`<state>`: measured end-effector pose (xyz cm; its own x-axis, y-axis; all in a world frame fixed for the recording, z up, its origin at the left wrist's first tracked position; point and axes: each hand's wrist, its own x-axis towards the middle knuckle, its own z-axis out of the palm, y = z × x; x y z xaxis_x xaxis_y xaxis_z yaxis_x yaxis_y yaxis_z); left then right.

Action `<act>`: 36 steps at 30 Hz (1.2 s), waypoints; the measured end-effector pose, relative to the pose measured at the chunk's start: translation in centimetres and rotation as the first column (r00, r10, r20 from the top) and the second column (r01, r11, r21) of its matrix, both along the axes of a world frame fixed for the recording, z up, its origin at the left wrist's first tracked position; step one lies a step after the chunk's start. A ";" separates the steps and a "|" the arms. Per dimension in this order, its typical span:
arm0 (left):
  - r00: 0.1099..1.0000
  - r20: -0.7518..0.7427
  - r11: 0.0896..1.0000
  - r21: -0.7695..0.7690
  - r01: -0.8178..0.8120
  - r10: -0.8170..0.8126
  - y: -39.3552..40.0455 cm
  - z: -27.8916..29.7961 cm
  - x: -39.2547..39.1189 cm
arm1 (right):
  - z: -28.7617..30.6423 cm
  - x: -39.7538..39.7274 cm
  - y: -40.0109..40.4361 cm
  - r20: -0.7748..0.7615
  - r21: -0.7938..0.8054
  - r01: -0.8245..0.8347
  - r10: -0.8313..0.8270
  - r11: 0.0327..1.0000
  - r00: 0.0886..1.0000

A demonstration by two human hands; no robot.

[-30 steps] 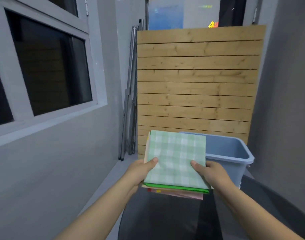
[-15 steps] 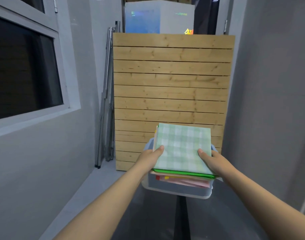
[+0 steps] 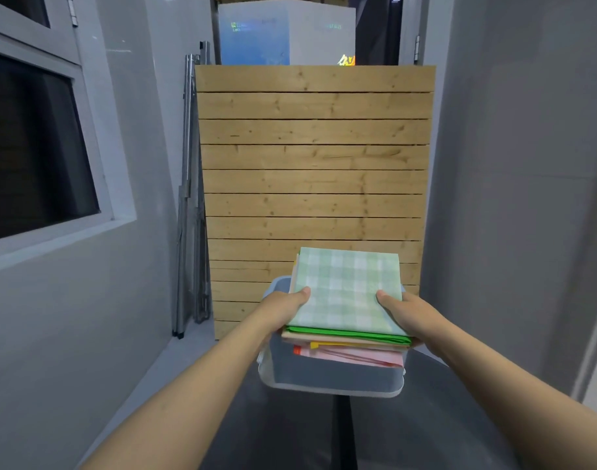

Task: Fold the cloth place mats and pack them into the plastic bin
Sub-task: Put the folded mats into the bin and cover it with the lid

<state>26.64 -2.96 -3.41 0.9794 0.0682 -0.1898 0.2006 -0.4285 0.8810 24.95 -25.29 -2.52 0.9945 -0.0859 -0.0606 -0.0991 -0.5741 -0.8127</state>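
A stack of folded place mats (image 3: 348, 293) hangs over the blue plastic bin (image 3: 331, 378). A pale green checked mat lies on top, with green, tan, yellow, orange and pink layers showing below it. My left hand (image 3: 283, 307) grips the stack's left edge, thumb on top. On the opposite edge my right hand (image 3: 403, 312) holds it the same way. The stack's near edge dips into the bin's opening and hides most of its inside. The bin stands on a dark tabletop (image 3: 290, 432).
A wooden slatted panel (image 3: 314, 164) stands upright right behind the bin. Folded metal poles (image 3: 188, 198) lean in the corner at its left. Grey walls close in on both sides, and a dark window (image 3: 36, 147) sits in the left wall.
Both hands have carried the stack from left of the bin to directly over it, lowering it toward the opening. The view has swung right, centring the bin.
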 end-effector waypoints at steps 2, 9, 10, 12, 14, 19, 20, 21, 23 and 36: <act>1.000 0.013 1.000 0.006 -0.012 0.012 -0.1 0.0 -1.2 | 0.2 -1.0 -0.3 -0.020 -0.002 -0.009 0.009 1.000 1.000; 0.999 -0.019 0.999 0.030 -0.025 0.026 0.0 -0.6 -8.4 | 0.6 -8.7 -0.5 -0.062 -0.042 -0.038 0.035 0.998 0.997; 0.999 -0.019 0.999 0.031 -0.026 0.027 -0.1 -0.6 -9.8 | 0.5 -10.0 -0.6 -0.069 -0.028 -0.039 0.037 0.999 0.997; 0.999 -0.020 0.999 0.039 -0.027 0.028 -0.2 -0.7 -12.5 | 0.3 -12.6 -0.7 -0.073 -0.030 -0.039 0.037 0.999 0.997; 0.999 -0.025 0.999 0.041 -0.020 0.021 -0.2 -0.7 -15.1 | 0.3 -15.1 -0.9 -0.074 -0.057 -0.040 0.036 0.998 0.997; 1.000 -0.018 0.999 0.032 0.016 -0.016 -0.1 -0.9 -21.1 | 0.6 -21.0 -1.2 -0.113 -0.064 -0.046 0.039 0.997 0.993; 1.000 -0.019 0.999 0.043 0.020 -0.019 -0.1 -0.9 -22.1 | 0.6 -21.9 -1.3 -0.128 -0.063 -0.047 0.039 0.997 0.991; 1.000 -0.023 0.998 0.055 0.022 -0.021 -0.1 -0.9 -23.0 | 0.6 -22.8 -1.4 -0.139 -0.071 -0.053 0.042 0.996 0.989; 0.999 -0.025 0.997 0.068 0.032 -0.031 0.0 -0.8 -24.5 | 0.7 -24.3 -1.7 -0.165 -0.089 -0.073 0.058 0.993 0.985; 0.999 -0.031 1.000 0.022 0.010 -0.009 -0.6 1.7 -24.5 | 3.7 -23.1 -1.8 -0.141 -0.061 -0.088 0.079 0.994 0.987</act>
<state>2.16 -3.53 -1.70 0.9737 0.0638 -0.2189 0.2238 -0.4497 0.8647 1.88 -27.05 1.17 0.9808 -0.0115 -0.1949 -0.1573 -0.6373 -0.7543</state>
